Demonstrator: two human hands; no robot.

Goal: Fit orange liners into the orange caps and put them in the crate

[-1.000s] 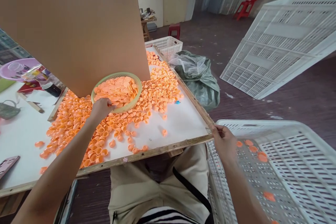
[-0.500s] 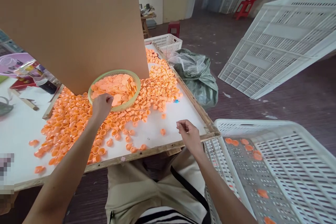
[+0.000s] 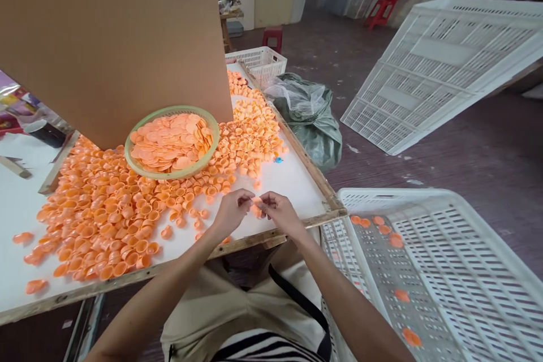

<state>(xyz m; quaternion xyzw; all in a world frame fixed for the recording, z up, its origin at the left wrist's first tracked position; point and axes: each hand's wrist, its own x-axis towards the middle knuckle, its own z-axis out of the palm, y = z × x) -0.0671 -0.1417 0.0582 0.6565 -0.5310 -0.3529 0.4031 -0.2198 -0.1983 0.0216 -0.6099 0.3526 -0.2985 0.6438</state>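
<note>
My left hand [image 3: 232, 214] and my right hand [image 3: 280, 212] meet above the table's front edge, fingertips almost touching. Both are closed in a pinch. Orange shows at their fingertips: a thin orange disc [image 3: 255, 201] appears to be in my left fingers. Whatever my right fingers hold is too small and covered to make out. Small orange cups [image 3: 123, 220] lie heaped on the white tabletop [image 3: 297, 178] to the left. Amid them sits a yellow-green basket [image 3: 214, 153] piled with flat orange discs [image 3: 172, 141].
A tall cardboard sheet [image 3: 127, 39] stands behind the basket. Wooden strips edge the table. At my right is a white plastic crate [image 3: 449, 198] with several orange pieces inside; another crate [image 3: 424, 68] leans beyond it. A green sack [image 3: 311, 124] rests beside the table.
My left hand has left the disc basket and come right, to my right hand. My right hand has shifted slightly left. The view has turned a little right.
</note>
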